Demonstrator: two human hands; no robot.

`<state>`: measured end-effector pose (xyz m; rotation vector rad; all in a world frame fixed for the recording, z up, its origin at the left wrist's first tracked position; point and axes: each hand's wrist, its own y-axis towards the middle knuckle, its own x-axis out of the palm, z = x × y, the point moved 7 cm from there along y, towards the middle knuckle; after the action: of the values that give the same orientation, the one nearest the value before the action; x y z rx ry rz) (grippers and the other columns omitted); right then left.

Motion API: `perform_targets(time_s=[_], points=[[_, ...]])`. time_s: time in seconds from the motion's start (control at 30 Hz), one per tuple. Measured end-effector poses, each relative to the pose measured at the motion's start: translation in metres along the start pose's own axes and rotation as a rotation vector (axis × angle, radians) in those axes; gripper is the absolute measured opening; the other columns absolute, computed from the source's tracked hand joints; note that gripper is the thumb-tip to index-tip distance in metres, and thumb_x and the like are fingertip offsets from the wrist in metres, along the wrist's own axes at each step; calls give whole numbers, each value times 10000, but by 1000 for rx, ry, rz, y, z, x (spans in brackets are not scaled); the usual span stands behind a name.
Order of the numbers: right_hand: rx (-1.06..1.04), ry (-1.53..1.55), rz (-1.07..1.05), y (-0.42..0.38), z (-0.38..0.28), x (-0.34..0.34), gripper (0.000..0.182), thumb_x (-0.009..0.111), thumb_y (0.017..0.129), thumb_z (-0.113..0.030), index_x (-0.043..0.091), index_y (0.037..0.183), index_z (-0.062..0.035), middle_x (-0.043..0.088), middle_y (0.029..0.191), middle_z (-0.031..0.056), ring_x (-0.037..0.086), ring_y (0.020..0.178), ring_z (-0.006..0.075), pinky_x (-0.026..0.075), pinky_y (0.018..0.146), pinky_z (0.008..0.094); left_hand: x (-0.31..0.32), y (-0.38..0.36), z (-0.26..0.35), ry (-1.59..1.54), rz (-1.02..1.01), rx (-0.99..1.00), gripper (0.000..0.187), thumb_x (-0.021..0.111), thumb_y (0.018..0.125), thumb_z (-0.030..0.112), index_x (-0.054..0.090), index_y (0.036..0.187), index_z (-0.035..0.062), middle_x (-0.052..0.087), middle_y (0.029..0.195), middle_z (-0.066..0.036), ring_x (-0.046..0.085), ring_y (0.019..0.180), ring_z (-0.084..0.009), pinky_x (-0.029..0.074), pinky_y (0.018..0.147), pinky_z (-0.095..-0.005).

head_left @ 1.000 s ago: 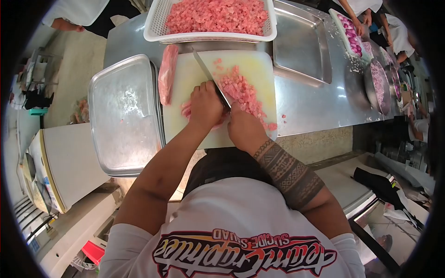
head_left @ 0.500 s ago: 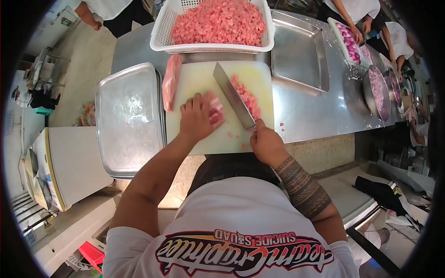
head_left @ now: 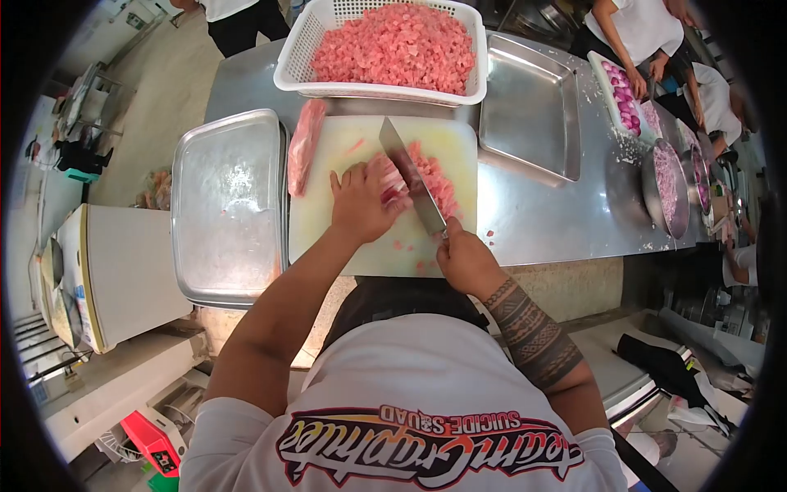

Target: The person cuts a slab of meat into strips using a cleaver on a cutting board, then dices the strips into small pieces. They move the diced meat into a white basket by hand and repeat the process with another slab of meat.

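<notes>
My right hand (head_left: 466, 256) grips the handle of a broad-bladed kitchen knife (head_left: 416, 185), its blade slanting away to the upper left. My left hand (head_left: 363, 203) presses on a sliced piece of raw meat (head_left: 393, 182), fingers curled over it. The blade lies right beside the meat's cut side. Small diced meat (head_left: 441, 185) is heaped to the right of the blade. All this rests on a white cutting board (head_left: 321, 246). Along the board's left edge lies a long uncut strip of meat (head_left: 305, 149).
Behind the board stands a white perforated basket (head_left: 287, 72) of diced meat. Metal trays flank the board, a stacked one (head_left: 225, 205) left and a deep one (head_left: 525, 98) right. Farther right, co-workers' hands (head_left: 636, 82) are at purple onions (head_left: 625, 107) near metal bowls (head_left: 656, 193).
The meat under my left hand has shifted right, closer to the blade, and my left hand with it. The view has tilted slightly. My right hand keeps its hold on the knife.
</notes>
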<state>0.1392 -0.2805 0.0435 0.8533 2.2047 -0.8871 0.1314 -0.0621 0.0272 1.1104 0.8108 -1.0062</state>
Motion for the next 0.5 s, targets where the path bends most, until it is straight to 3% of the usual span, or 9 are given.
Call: perform_targets(time_s=[0.13,0.17,0.23,0.37,0.5], points=[[6,3,-9,-3,-4,-5,271,556,978,-128,496,1164,60,700,871,323,705,874,508,557,800,599,29,23,-13,-194,-36,-235,353,622,976,278,610,1256,64,668,1179,-151,631,1088,-386,478,945,-550],[22,-4,-18,-6,-7,-10,266,556,979,-125,495,1161,60,699,863,318,706,872,505,557,797,599,34,21,-10,-128,-45,-225,316,615,964,240,614,1228,68,669,1180,-142,637,1070,-381,484,930,-540],[26,-69,-20,-23,-19,-27,262,563,979,-120,495,1158,59,696,846,310,709,866,496,559,788,596,28,23,-3,5,-61,-209,251,602,939,162,621,1173,75,670,1184,-126,650,1035,-371,496,899,-519],[33,-60,-99,-54,-35,-52,267,585,963,-102,493,1158,55,696,833,294,708,836,492,564,769,589,31,21,-4,9,-16,-174,275,618,906,141,619,1173,75,678,1159,-118,648,1020,-379,498,878,-531],[-72,-91,-69,-27,-35,-39,272,593,935,-78,485,1149,50,702,863,294,707,841,490,563,770,586,29,24,-2,-7,6,-171,260,601,908,127,608,1156,52,685,1125,-139,648,995,-403,504,870,-545]])
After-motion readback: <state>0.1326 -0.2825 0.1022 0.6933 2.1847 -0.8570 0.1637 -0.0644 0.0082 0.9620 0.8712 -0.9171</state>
